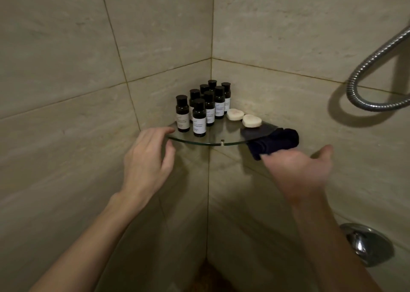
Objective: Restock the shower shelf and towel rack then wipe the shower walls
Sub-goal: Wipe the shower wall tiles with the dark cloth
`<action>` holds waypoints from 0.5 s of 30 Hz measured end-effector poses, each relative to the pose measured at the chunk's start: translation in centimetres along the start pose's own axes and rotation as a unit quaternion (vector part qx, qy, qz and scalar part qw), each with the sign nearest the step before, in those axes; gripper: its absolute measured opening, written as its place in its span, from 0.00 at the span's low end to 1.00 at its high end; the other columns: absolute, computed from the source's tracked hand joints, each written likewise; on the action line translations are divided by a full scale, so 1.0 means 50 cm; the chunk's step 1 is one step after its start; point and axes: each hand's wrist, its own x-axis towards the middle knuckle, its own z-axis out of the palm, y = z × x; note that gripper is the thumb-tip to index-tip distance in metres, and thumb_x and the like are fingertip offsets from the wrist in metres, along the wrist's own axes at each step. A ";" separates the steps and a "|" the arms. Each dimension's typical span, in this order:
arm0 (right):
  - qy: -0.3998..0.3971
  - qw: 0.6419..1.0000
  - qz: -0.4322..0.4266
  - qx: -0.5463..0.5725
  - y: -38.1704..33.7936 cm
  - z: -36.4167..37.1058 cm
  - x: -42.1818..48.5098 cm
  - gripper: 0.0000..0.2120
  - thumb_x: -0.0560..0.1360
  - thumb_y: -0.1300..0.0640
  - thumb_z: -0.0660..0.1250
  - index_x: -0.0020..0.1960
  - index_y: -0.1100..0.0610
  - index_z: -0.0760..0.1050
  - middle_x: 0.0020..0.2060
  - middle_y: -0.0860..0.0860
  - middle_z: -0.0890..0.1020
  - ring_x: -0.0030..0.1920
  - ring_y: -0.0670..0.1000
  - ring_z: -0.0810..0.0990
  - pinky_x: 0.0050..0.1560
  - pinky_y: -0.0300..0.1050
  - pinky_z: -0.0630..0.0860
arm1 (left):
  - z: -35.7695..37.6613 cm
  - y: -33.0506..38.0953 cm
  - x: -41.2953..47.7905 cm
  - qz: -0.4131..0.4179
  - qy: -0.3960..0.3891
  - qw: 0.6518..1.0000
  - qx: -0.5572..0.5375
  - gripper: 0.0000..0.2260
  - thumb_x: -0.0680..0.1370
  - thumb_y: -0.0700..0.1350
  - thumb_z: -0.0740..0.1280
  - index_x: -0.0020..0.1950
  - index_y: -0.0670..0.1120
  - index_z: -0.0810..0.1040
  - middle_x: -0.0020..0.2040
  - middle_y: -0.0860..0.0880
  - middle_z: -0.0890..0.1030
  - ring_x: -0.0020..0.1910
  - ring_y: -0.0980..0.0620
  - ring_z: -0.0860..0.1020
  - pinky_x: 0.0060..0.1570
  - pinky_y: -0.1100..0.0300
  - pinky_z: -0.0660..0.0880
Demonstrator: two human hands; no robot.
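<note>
Glass corner shelf (221, 134), mid-frame. Dark bottles (199, 118) are clustered at its back left; two pale soaps (235, 114) are laid right; a dark cloth (275, 141) is seen at its right edge.

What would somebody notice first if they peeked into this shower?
Probably the cluster of little dark bottles standing on the glass shelf in the corner, with two pale round soaps to their right. Next, the hands: the left hand touches the shelf's left rim, and the right hand holds a dark cloth at its right edge. A shiny metal hose loops on the right wall.
</note>
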 end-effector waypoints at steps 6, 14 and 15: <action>0.083 0.969 0.060 0.224 0.107 0.102 0.065 0.27 0.83 0.45 0.48 0.60 0.59 0.80 0.52 0.60 0.86 0.54 0.57 0.82 0.57 0.49 0.76 | -0.028 0.010 0.020 -0.025 -0.037 0.999 0.018 0.13 0.78 0.38 0.63 0.61 0.47 0.77 0.56 0.48 0.83 0.56 0.47 0.79 0.54 0.50 0.75; 0.050 0.975 0.074 0.203 0.245 0.194 0.134 0.16 0.80 0.49 0.55 0.58 0.53 0.79 0.57 0.55 0.83 0.66 0.59 0.75 0.73 0.56 0.65 | -0.049 -0.008 0.016 -0.017 -0.085 0.996 0.017 0.14 0.79 0.44 0.63 0.64 0.54 0.76 0.56 0.53 0.82 0.50 0.50 0.79 0.50 0.52 0.77; 0.051 0.975 0.073 0.205 0.252 0.198 0.135 0.18 0.81 0.48 0.54 0.58 0.53 0.78 0.57 0.55 0.83 0.67 0.60 0.75 0.74 0.57 0.64 | -0.049 -0.013 0.013 -0.009 -0.090 0.996 0.012 0.15 0.79 0.43 0.62 0.65 0.53 0.76 0.57 0.53 0.82 0.53 0.51 0.79 0.52 0.52 0.77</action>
